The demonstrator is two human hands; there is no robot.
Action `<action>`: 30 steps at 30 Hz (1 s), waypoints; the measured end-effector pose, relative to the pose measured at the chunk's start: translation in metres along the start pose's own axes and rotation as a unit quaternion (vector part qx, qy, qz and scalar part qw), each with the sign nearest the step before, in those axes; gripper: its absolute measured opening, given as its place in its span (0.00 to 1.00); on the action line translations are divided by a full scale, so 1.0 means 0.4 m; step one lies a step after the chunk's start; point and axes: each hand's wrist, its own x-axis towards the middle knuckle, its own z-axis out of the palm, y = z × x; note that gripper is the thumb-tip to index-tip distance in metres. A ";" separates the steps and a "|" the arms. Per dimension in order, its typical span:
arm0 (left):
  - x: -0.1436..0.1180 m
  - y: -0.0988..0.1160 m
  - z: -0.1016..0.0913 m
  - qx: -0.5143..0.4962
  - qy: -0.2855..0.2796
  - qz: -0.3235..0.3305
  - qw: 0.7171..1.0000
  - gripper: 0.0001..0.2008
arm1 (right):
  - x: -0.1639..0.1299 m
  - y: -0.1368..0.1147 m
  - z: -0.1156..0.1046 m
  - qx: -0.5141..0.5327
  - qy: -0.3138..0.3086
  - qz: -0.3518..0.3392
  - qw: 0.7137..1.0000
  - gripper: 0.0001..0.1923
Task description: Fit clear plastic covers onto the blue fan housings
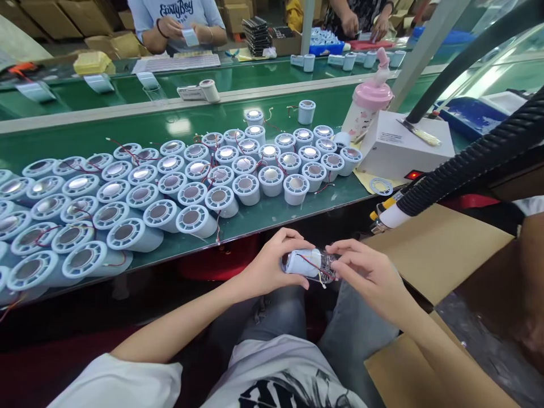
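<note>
Above my lap, my left hand [283, 262] is closed round a light-blue cylindrical housing [302, 262], which lies on its side. Red and black wires run along it to a small white plug. Clear, shiny plastic [327, 266] surrounds its right end; whether this is a bag or a rigid cover I cannot tell. The fingertips of my right hand [361, 263] pinch that plastic end. Beyond my hands, several rows of similar light-blue housings [219, 198] stand on the green worktop [255, 222], with round metallic centres and thin red and black wires.
A white box [403, 144] with a lit red switch stands at the right, beside a pink-lidded bottle [369, 105]. A black corrugated hose [471, 153] crosses the right side above an open cardboard box [437, 249]. Two co-workers' hands [181, 29] work across the bench.
</note>
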 end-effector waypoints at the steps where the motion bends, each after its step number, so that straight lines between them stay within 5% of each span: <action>1: -0.002 -0.006 0.002 -0.016 0.005 -0.014 1.000 0.29 | -0.004 0.006 0.006 -0.018 -0.001 -0.022 1.000 0.13; 6: -0.009 -0.016 0.018 -0.114 0.021 -0.073 0.991 0.28 | -0.027 0.028 0.048 -0.131 0.023 -0.125 0.983 0.15; 11: -0.004 -0.025 0.034 -0.141 0.023 -0.067 0.987 0.30 | -0.020 0.031 0.059 -0.161 0.084 -0.138 0.974 0.12; 15: -0.003 -0.041 0.036 -0.125 0.018 -0.067 0.990 0.32 | -0.015 0.032 0.055 -0.162 0.077 -0.131 0.975 0.08; 23: 0.004 -0.041 0.019 -0.021 -0.028 0.017 0.999 0.36 | -0.005 0.047 0.038 0.074 0.089 0.002 0.993 0.12; 27: 0.006 -0.028 0.016 -0.094 -0.068 -0.052 0.992 0.37 | -0.001 0.063 0.026 0.206 0.075 0.022 0.975 0.08; 30: 0.002 -0.021 0.023 -0.165 -0.080 -0.107 0.977 0.36 | -0.011 0.074 0.020 0.152 0.025 -0.019 0.988 0.11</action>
